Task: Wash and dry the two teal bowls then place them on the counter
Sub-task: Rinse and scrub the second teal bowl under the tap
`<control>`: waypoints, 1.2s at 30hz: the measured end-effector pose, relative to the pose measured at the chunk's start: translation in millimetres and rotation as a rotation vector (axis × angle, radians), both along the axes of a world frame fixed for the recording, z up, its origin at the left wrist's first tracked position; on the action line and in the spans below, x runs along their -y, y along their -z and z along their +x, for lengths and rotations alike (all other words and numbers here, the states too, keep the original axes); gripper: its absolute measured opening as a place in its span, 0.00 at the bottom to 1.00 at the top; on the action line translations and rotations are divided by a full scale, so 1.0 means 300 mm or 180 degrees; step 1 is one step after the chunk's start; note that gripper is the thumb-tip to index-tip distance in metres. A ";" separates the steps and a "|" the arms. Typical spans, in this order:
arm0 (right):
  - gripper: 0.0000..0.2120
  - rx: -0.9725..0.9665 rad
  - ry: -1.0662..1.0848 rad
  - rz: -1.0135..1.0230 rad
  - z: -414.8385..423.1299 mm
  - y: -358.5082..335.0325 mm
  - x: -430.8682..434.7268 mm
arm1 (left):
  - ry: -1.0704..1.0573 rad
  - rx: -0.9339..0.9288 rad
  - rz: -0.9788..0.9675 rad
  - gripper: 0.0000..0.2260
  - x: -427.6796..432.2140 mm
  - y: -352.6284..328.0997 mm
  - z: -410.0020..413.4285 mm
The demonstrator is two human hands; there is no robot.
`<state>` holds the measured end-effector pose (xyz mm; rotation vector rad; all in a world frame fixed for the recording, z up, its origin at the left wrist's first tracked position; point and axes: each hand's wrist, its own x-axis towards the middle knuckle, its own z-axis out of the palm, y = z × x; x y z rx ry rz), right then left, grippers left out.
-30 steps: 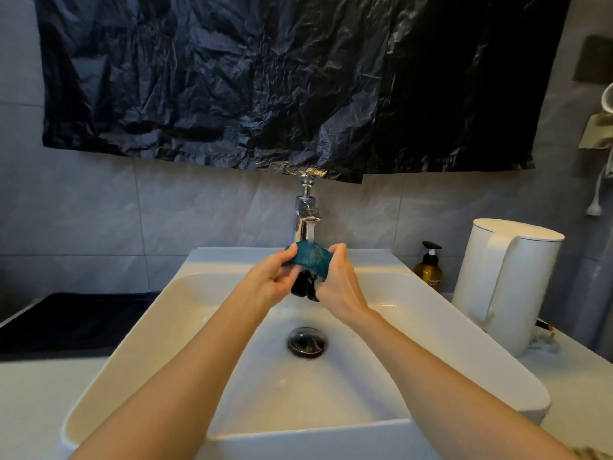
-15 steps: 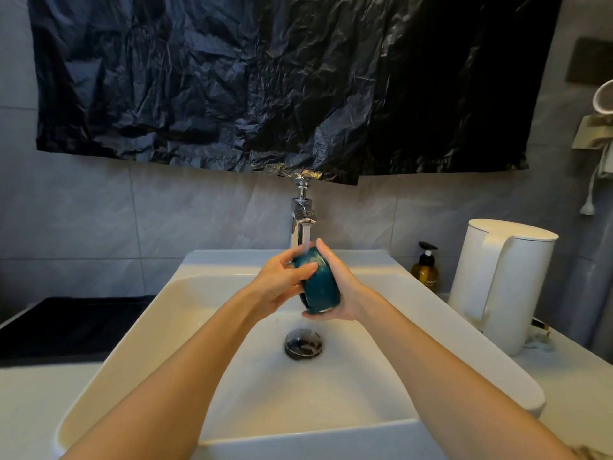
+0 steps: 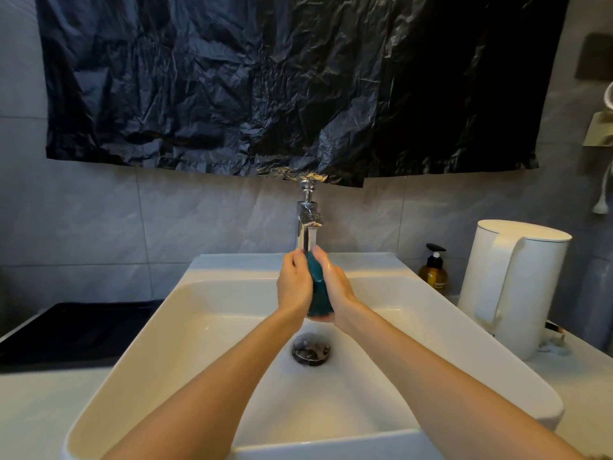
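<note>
White ceramic fills the bottom of the frame: the sink point(image 3: 199, 327) sits on the counter point(image 3: 33, 410), its drain point(image 3: 311, 348) just below centre. Above the drain we hold the teal bowl point(image 3: 318, 290) edge-on, clamped between the left hand point(image 3: 293, 287), whose fingers curl over its upper rim, and the right hand point(image 3: 340, 288), which cups its other side; both grip it. A second ago the bowl lay flatter across our fingertips, then showed its rounded outside; now it stands on edge, close under the faucet point(image 3: 308, 227). We judge one bowl is mid-wash, with drying not begun. The second bowl is not in view. At right stand an amber soap bottle point(image 3: 434, 270) and a white kettle point(image 3: 510, 287); a black plastic sheet point(image 3: 265, 88) covers the upper frame.
</note>
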<state>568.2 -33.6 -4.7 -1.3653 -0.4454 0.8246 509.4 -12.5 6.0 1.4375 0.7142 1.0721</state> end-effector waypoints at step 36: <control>0.21 0.0678 -0.0424 0.0292 -0.039 -0.008 0.047 | 0.0087 0.0092 -0.0455 0.11 -0.045 -0.052 -0.021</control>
